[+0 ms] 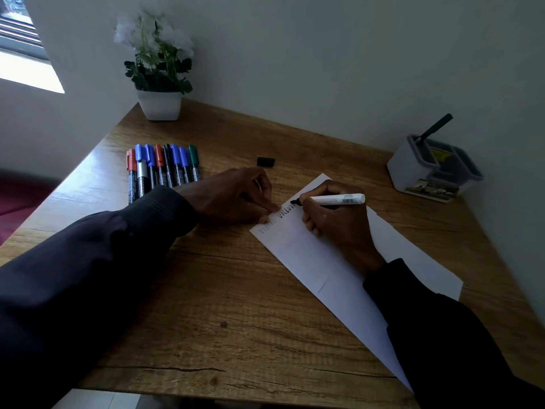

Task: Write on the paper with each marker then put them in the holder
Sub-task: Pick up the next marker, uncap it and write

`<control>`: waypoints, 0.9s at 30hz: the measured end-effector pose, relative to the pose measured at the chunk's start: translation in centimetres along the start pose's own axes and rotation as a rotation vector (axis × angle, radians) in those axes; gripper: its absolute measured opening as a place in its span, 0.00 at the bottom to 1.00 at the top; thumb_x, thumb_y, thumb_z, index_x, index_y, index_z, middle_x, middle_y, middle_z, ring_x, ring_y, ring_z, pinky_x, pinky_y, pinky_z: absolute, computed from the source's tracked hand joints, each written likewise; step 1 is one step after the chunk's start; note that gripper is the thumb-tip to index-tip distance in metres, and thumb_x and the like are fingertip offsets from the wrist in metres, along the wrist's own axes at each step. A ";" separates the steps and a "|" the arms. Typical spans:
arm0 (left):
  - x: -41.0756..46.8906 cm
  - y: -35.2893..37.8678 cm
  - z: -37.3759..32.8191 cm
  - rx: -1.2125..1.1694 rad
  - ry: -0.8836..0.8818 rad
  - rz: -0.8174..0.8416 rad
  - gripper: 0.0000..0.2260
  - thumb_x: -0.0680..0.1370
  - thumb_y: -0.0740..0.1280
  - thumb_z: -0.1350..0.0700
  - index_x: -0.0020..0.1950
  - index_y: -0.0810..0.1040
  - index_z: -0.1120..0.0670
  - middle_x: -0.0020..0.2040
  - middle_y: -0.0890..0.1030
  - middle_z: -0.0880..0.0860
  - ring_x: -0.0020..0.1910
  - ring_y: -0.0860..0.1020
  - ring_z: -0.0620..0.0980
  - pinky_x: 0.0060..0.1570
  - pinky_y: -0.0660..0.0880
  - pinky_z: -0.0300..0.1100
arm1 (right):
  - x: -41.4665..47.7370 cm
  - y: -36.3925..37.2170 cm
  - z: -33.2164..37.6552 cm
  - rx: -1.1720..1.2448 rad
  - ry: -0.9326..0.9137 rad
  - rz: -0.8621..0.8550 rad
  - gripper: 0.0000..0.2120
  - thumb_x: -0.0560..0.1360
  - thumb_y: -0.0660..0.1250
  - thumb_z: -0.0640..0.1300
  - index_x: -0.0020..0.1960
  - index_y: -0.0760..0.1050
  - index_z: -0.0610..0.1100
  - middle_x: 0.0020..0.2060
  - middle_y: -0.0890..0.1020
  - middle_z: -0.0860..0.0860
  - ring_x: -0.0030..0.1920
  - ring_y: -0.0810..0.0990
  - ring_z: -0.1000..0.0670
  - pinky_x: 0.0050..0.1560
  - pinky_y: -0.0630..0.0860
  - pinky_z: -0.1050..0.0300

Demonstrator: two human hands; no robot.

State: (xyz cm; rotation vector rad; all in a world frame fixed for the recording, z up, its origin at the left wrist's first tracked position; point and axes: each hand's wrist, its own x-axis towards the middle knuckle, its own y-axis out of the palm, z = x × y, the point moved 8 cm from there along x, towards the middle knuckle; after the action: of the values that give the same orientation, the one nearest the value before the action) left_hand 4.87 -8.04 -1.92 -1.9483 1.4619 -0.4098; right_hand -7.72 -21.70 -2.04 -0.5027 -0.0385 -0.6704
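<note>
Two hands work on one sheet of paper [312, 270], which lies slantwise on the wooden surface [206, 305], its long axis running from the near right to the far left. The right hand [339, 225] rests on the sheet and grips one white-barrelled marker [339, 199], uncapped, its black tip touching the paper at the end of a dark word. A fainter word sits just to the left of it. The left hand [233, 199] grasps nothing; its loosely curled fingers press down the sheet's far left edge, near the writing.

The marker's long axis lies nearly level across the view, tip to the left, tail to the right. That tail points roughly toward the holder [413, 172], which stands beyond and well to the right of the right hand, so that hand is the nearer one for the drop. One black cap [265, 161] lies loose just beyond the left hand, which is closer to it; capping likely comes first.

Farther left, eight capped markers [162, 169] lie side by side, touching: four blue, two red, one black, one green. One dark marker [436, 126] already stands tilted in the holder. One potted plant [159, 104] stands at the far corner.
</note>
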 end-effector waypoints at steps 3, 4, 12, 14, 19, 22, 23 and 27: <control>0.0 0.0 0.0 0.009 -0.003 0.004 0.18 0.74 0.72 0.55 0.61 0.71 0.51 0.48 0.76 0.39 0.41 0.74 0.26 0.36 0.71 0.20 | 0.1 -0.3 -0.3 0.018 0.007 -0.040 0.05 0.77 0.73 0.40 0.42 0.81 0.42 0.33 0.85 0.46 0.29 0.83 0.49 0.29 0.78 0.59; 0.1 0.0 0.0 0.014 -0.003 0.003 0.18 0.74 0.72 0.55 0.62 0.71 0.51 0.48 0.76 0.40 0.42 0.74 0.28 0.36 0.71 0.20 | 0.1 -0.3 -0.4 0.018 0.005 -0.047 0.05 0.77 0.73 0.40 0.42 0.81 0.41 0.33 0.85 0.45 0.29 0.83 0.49 0.29 0.78 0.58; 0.2 0.1 0.3 0.000 -0.012 0.009 0.18 0.74 0.72 0.55 0.61 0.71 0.50 0.46 0.77 0.38 0.38 0.72 0.20 0.36 0.69 0.18 | 0.4 -0.2 -1.7 -0.083 0.139 -0.001 0.09 0.78 0.70 0.43 0.39 0.80 0.43 0.28 0.82 0.51 0.26 0.80 0.56 0.27 0.74 0.67; 0.3 0.1 0.3 0.003 -0.013 0.010 0.18 0.74 0.72 0.55 0.61 0.71 0.50 0.46 0.76 0.38 0.38 0.72 0.21 0.36 0.69 0.18 | 0.4 -0.3 -1.6 -0.031 0.107 -0.030 0.08 0.77 0.73 0.44 0.40 0.81 0.44 0.31 0.84 0.50 0.28 0.82 0.54 0.29 0.77 0.64; 0.4 0.1 0.4 0.016 -0.009 0.011 0.18 0.74 0.72 0.54 0.61 0.71 0.50 0.45 0.76 0.37 0.38 0.72 0.22 0.35 0.70 0.19 | 0.7 -0.1 -2.5 -0.001 0.206 -0.014 0.10 0.75 0.74 0.47 0.42 0.81 0.41 0.31 0.84 0.50 0.28 0.82 0.55 0.29 0.76 0.63; 0.4 0.1 0.4 0.002 -0.003 0.009 0.17 0.74 0.72 0.55 0.60 0.71 0.49 0.45 0.75 0.37 0.37 0.72 0.22 0.35 0.69 0.18 | 0.3 -0.7 -2.0 0.066 0.202 -0.083 0.06 0.78 0.72 0.40 0.42 0.80 0.41 0.33 0.85 0.47 0.29 0.81 0.52 0.30 0.77 0.61; 0.3 0.1 0.4 0.000 -0.003 0.010 0.17 0.74 0.72 0.55 0.60 0.71 0.49 0.45 0.75 0.37 0.38 0.72 0.24 0.35 0.69 0.18 | 0.2 -1.0 -1.6 0.114 0.191 -0.108 0.06 0.78 0.71 0.38 0.42 0.80 0.42 0.33 0.85 0.46 0.30 0.81 0.52 0.30 0.77 0.61; 0.1 0.1 0.0 0.029 0.016 0.010 0.16 0.75 0.72 0.54 0.60 0.73 0.48 0.47 0.74 0.37 0.45 0.73 0.30 0.35 0.70 0.20 | 0.3 -1.5 -1.4 0.352 0.262 -0.133 0.05 0.78 0.69 0.36 0.43 0.79 0.40 0.32 0.84 0.45 0.30 0.81 0.51 0.31 0.77 0.61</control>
State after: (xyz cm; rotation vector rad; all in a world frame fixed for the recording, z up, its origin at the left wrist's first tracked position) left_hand 4.81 -8.17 -2.02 -1.9180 1.4672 -0.4412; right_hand -8.50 -23.50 -2.55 -0.0721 0.0564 -0.8355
